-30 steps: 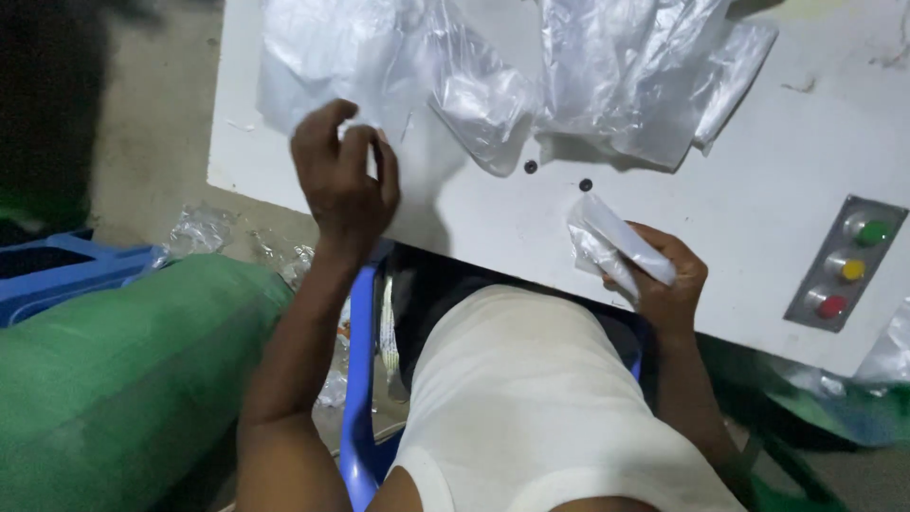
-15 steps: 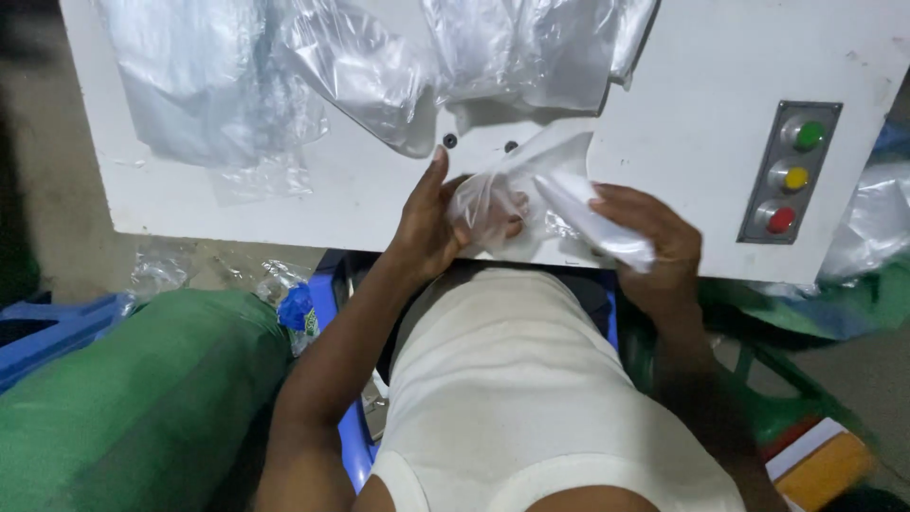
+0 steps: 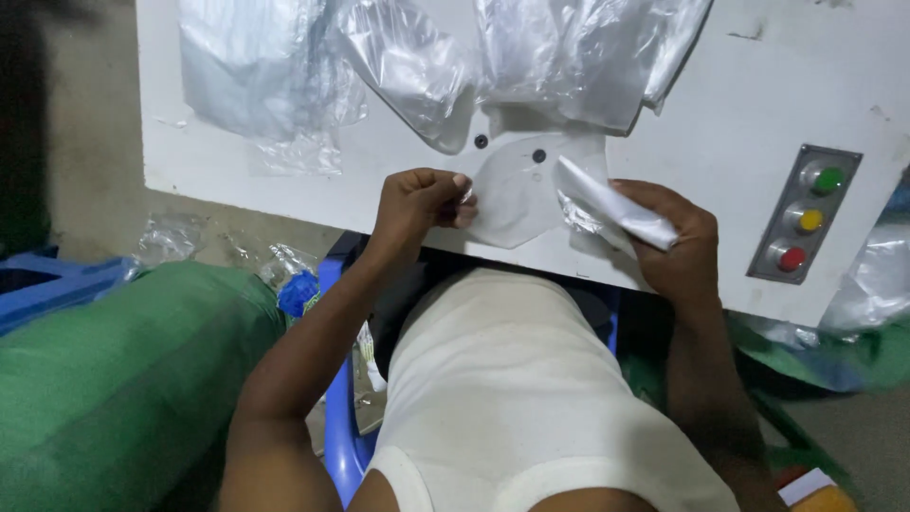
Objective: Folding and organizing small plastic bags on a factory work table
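Note:
My left hand point(image 3: 422, 201) pinches the left edge of a clear plastic bag point(image 3: 517, 190) that lies spread near the front edge of the white worktable point(image 3: 701, 123). My right hand point(image 3: 678, 237) grips a folded white piece point(image 3: 616, 210) at the bag's right side, with crumpled plastic around it. The bag covers the area just below two small dark holes point(image 3: 509, 149) in the tabletop.
Several clear plastic bags point(image 3: 417, 57) lie heaped along the far side of the table. A grey panel point(image 3: 806, 213) with green, yellow and red buttons sits at the right. A big green sack point(image 3: 114, 379) lies at my left, a blue stool point(image 3: 343, 417) under me.
My left hand came from the table's left part to the bag and now pulls its edge out flat. The bag has been spread between both hands.

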